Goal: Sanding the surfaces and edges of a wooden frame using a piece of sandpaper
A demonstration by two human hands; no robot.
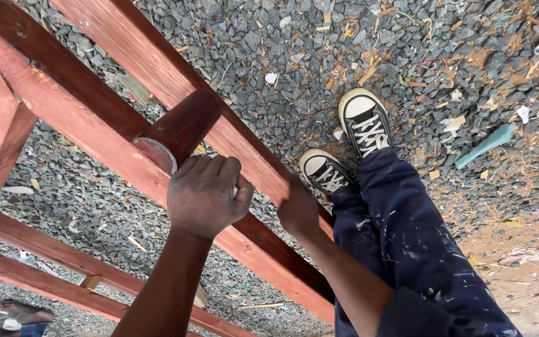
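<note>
A red-brown wooden frame (pixel 95 125) slants across the view, with long rails and a round, darker leg (pixel 179 131) sticking up from it. My left hand (pixel 206 195) is closed in a fist on the front rail (pixel 263 259), just below the end of the round leg. To its right, my right hand (pixel 297 209) presses against the edge of the same rail. It is blurred, and whether it holds anything is hidden. My legs in dark blue, paint-flecked trousers (pixel 407 243) stand right behind the rail.
Grey gravel (pixel 282 62) strewn with wood chips and shavings covers the ground. My black-and-white sneakers (pixel 364 122) stand on it. A pale blue-green strip (pixel 485 145) lies at right. Bare dirt shows at lower right. Another shoe (pixel 20 315) shows at the bottom left corner.
</note>
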